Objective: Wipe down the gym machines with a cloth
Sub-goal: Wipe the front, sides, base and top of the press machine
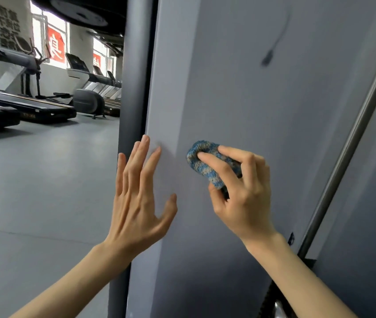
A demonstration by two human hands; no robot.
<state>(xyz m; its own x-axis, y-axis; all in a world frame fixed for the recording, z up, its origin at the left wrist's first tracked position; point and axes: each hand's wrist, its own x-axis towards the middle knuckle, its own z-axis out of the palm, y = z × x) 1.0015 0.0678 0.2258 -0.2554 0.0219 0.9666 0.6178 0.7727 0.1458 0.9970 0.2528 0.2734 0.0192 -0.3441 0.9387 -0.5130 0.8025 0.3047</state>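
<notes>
1. Both bare forearms enter from the bottom edge, cut off before the elbows.
2. The left hand (136, 198) is flat with fingers straight and spread, and it holds nothing. Its fingertips lie at the left edge of the large flat grey machine panel (262, 99); whether the palm touches the panel cannot be told.
3. The right hand (243, 198) has its fingers and thumb curled round a bunched blue-and-grey knitted cloth (202, 154) and holds it against the panel, just right of the left hand. The fingers and palm hide much of the cloth, so only its upper left bulge and lower end show.
4. A dark blurred streak (267, 58) sits high on the panel, and what it is cannot be made out.
5. A dark grey upright post (134, 76) borders the panel on the left and a slanted steel rod (347, 152) crosses on the right. Both run out of the frame.
6. Beyond the grey floor (44, 180) stand black treadmills (33, 106), partly cut off at the left edge.
7. Farthest back are windows with red signs (56, 45), and the wall lettering is too blurred to read.
</notes>
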